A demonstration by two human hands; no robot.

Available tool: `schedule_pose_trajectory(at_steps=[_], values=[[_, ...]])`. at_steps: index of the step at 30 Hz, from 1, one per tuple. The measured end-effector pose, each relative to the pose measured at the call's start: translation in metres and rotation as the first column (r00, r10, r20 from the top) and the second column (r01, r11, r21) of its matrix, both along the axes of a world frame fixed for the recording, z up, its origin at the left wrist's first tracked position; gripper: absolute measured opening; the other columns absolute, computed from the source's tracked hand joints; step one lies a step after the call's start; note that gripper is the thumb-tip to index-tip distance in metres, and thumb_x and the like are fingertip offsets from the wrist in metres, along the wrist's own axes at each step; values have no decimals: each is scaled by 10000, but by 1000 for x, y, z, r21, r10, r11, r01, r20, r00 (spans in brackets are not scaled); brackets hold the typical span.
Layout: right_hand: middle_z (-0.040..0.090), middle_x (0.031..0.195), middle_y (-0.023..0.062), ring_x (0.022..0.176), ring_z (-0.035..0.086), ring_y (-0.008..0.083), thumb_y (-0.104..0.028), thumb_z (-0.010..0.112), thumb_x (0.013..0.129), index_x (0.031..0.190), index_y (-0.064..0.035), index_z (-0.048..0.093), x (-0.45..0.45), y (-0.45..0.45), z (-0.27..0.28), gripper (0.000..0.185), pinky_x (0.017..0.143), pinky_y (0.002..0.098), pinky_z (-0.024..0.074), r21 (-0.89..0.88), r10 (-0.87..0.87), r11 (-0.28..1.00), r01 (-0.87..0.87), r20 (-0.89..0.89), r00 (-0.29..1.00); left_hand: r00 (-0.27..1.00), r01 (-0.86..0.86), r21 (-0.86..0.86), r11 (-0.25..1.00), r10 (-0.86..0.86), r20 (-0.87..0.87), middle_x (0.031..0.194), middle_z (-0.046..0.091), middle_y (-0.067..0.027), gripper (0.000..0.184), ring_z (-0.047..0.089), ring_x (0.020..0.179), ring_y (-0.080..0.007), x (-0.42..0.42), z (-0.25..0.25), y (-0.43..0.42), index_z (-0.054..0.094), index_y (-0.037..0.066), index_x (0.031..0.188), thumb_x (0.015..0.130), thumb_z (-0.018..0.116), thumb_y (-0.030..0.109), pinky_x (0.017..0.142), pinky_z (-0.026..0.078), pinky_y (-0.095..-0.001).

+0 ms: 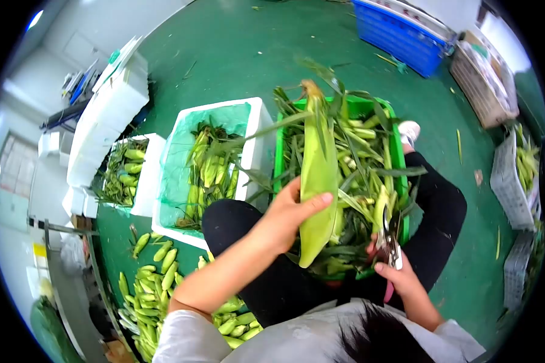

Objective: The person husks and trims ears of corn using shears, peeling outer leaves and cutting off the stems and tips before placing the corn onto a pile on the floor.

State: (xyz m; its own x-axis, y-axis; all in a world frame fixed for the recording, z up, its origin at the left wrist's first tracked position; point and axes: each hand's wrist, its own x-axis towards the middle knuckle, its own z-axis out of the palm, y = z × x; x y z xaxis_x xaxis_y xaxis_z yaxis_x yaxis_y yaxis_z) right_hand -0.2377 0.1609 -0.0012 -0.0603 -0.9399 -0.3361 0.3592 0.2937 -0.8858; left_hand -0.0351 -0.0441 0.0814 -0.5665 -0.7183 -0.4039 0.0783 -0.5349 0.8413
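Note:
My left hand is wrapped round a large ear of corn in its green husk, its brown stalk end pointing away from me. In my right hand is a pair of pruning shears with metal blades and a reddish handle; the fingers under it are partly hidden. Both hands are above a green crate between my legs. Loose husks and leaves fill that crate, some hanging over its rim.
A white foam box with green lining and corn stands left of the crate. Behind it is another foam box. Husked ears are piled on the floor at lower left. A blue crate and grey crates line the right side.

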Motion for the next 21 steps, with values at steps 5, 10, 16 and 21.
schedule_pose_trajectory(at_steps=[5, 10, 16, 21], values=[[530, 1233, 172, 1140, 531, 285, -257, 769, 774, 1380, 23, 386, -34, 5, 20, 769, 983, 371, 416, -139, -1, 985, -99, -581, 814, 915, 42, -480, 876, 159, 371, 1156, 605, -122, 669, 583, 1038, -185, -39, -81, 79, 447, -25, 1320, 781, 797, 163, 892, 483, -324], [501, 1279, 242, 1221, 481, 368, -425, 776, 758, 1360, 30, 402, -53, -16, 12, 843, 1052, 420, 376, -34, 121, 977, -211, -726, 677, 752, 303, -655, 692, 249, 610, 1238, 540, -194, 765, 542, 1153, -346, -45, -55, 115, 420, 12, 1353, 718, 799, 205, 967, 453, -409], [557, 1149, 214, 1073, 554, 327, -377, 820, 698, 1265, 2, 471, -65, -34, -5, 767, 920, 404, 453, -281, -102, 891, -358, -890, 445, 776, 514, -510, 690, -121, 619, 1199, 600, -133, 766, 582, 1092, -192, -17, -45, 92, 427, 6, 1385, 707, 776, 79, 964, 452, -310], [602, 713, 42, 638, 596, 124, -257, 774, 789, 994, -2, 604, -51, -34, -21, 369, 603, 281, 501, -79, 293, 938, -339, -347, 891, 724, 615, -235, 753, -421, 546, 1179, 604, -73, 763, 549, 1084, -143, 7, -43, 54, 450, -7, 1369, 701, 805, 94, 969, 429, -284]])
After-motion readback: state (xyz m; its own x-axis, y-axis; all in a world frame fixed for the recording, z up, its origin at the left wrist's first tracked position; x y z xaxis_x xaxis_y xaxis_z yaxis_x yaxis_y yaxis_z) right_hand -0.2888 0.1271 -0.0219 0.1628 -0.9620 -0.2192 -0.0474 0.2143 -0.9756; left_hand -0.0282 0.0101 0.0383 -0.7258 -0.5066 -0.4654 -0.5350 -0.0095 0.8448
